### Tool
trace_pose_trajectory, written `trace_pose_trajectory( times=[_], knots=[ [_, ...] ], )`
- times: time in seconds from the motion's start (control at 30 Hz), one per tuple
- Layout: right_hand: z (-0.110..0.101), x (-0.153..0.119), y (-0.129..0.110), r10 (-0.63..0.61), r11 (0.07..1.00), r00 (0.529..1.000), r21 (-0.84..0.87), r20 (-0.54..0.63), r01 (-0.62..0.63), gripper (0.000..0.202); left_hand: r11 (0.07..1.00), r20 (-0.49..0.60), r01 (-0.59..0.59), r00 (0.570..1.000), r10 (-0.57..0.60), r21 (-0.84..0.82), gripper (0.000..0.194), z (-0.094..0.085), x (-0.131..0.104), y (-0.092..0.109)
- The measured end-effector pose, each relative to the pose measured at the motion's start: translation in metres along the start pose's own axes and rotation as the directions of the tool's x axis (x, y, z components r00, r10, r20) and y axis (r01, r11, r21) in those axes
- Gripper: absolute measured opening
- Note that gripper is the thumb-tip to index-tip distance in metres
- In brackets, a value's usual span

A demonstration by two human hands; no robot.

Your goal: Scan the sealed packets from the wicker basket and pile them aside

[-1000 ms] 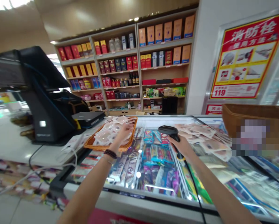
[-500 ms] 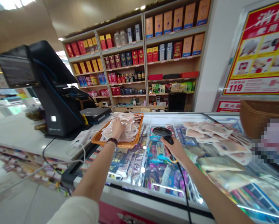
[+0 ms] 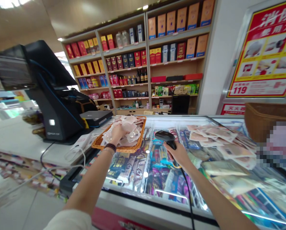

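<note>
My left hand (image 3: pixel 117 132) reaches into an orange wicker basket (image 3: pixel 129 149) and touches the clear plastic packets (image 3: pixel 131 129) heaped there. Its fingers are partly buried among them, so their grip is hidden. My right hand (image 3: pixel 177 153) is wrapped round the handle of a black barcode scanner (image 3: pixel 165 136), held above the glass top of a chest freezer (image 3: pixel 157 197). The scanner's head points left, towards the basket, and its black cord hangs over the freezer's front edge. To the right of the scanner, similar flat packets (image 3: pixel 212 134) lie spread in a loose pile on the glass.
At the left a black cash-register screen (image 3: pixel 54 99) stands on a white counter (image 3: pixel 16 134), with a flat black box (image 3: pixel 96 118) beside it. A white cable (image 3: pixel 84 156) loops near the basket. A brown basket (image 3: pixel 265 118) stands at the right. Shelves of boxes (image 3: pixel 126 60) line the back.
My left hand has moved slightly left and lower within the basket. My right hand still holds the scanner in nearly the same place. The whole view has shifted a little.
</note>
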State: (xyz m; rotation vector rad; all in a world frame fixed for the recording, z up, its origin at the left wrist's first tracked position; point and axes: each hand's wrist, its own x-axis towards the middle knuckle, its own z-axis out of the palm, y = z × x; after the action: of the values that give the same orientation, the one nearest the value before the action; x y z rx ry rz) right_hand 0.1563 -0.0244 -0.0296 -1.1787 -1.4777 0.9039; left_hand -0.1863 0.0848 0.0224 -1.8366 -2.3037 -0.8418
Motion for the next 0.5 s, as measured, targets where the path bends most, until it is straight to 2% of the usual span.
trace_pose_trajectory(
  times=[0.13, 0.23, 0.33, 0.4, 0.5],
  knots=[
    [0.001, 0.0, -0.001, -0.011, 1.0, 1.0, 0.017, 0.022, 0.011, 0.044, 0.997, 0.124, -0.069, 0.99, 0.065, 0.026, 0.034, -0.013, -0.016, -0.003],
    [0.0, 0.0, -0.002, -0.011, 1.0, 0.999, 0.011, 0.032, 0.011, 0.046, 0.993, 0.122, -0.115, 0.985, 0.119, -0.039, 0.038, -0.021, -0.027, 0.002],
    [-0.001, -0.001, -0.003, -0.011, 1.0, 0.999, 0.018, 0.037, 0.01, 0.047, 0.95, 0.056, -0.11, 0.99, 0.132, -0.292, 0.045, -0.019, -0.035, 0.019],
    [-0.003, 0.0, -0.003, -0.016, 1.0, 0.999, 0.014, 0.034, 0.015, 0.047, 0.831, 0.061, -0.055, 0.992, 0.107, -0.554, 0.041, -0.009, -0.041, 0.036],
    [-0.009, 0.0, 0.0, -0.019, 1.0, 1.0, 0.019, 0.023, 0.019, 0.046, 0.502, 0.111, 0.047, 0.989, 0.098, -0.864, 0.038, 0.016, -0.05, 0.068]
  ],
)
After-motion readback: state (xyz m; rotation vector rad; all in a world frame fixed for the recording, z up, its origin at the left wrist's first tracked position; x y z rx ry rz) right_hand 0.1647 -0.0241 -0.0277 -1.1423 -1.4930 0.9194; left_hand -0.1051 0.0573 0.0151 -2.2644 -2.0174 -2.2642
